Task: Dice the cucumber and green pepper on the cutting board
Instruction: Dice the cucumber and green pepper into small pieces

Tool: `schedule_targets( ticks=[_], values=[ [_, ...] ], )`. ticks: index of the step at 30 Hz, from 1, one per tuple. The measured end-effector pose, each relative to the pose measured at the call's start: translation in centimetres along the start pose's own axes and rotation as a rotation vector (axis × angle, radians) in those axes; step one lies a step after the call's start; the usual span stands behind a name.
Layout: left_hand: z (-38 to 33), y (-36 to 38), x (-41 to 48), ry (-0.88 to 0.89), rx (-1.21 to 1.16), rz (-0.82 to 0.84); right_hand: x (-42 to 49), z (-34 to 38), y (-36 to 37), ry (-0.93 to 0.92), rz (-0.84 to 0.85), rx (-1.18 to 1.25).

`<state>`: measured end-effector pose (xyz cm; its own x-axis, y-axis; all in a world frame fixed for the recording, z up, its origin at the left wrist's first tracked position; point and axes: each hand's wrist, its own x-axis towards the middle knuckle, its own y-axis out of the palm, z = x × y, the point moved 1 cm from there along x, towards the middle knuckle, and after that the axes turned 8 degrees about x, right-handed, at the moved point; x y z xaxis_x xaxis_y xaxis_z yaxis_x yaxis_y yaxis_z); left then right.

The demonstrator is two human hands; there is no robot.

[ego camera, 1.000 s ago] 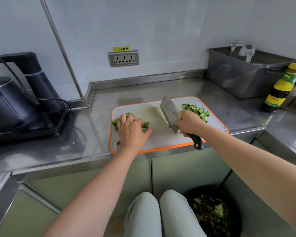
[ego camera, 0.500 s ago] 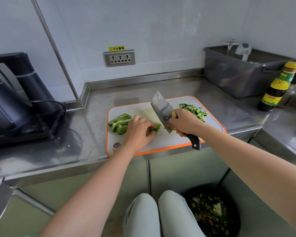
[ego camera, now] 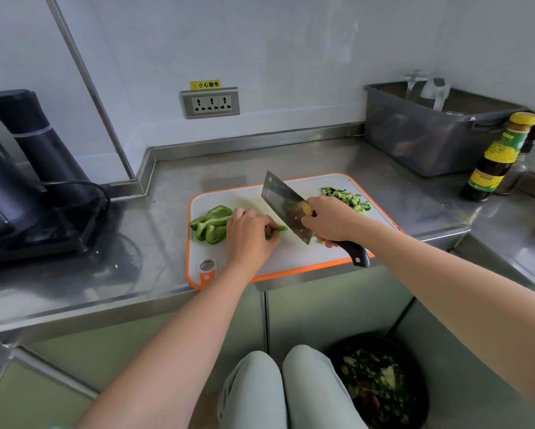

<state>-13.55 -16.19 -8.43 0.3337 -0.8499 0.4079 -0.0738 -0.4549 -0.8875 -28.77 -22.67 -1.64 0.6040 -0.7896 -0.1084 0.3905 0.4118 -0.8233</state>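
Note:
A white cutting board [ego camera: 291, 258] with an orange rim lies on the steel counter. Green pepper strips [ego camera: 212, 224] are piled at its left. Diced cucumber [ego camera: 348, 198] sits at its far right corner. My left hand [ego camera: 250, 239] presses a pepper strip [ego camera: 278, 229] flat on the board's middle, fingertips curled. My right hand [ego camera: 331, 219] grips a cleaver [ego camera: 286, 204] by its black handle, the blade tilted just right of the strip. A few small green bits lie under the blade's heel.
A black kettle and base [ego camera: 28, 187] stand at the left with a cord. A grey tub [ego camera: 430, 134] and a dark sauce bottle [ego camera: 498, 159] stand at the right. A wall socket [ego camera: 210, 103] is behind. A bin of scraps [ego camera: 380, 385] sits on the floor by my knees.
My left hand left the pepper pile and slid one strip right to the board's middle. The cleaver stayed close beside it, tilted over the board.

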Motion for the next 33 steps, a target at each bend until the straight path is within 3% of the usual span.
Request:
schedule_targets(
  ticks=[5,11,33],
  values=[
    [1.2,0.5,-0.1,0.07,-0.131,-0.095,-0.2,0.8,-0.3,-0.022,0.036,-0.048],
    [0.6,0.3,-0.1,0.103,-0.1,-0.096,-0.1,1.7,-0.4,-0.007,0.115,-0.125],
    [0.9,0.6,0.0,0.154,-0.118,-0.142,0.3,0.8,-0.5,-0.058,0.115,-0.195]
  ],
)
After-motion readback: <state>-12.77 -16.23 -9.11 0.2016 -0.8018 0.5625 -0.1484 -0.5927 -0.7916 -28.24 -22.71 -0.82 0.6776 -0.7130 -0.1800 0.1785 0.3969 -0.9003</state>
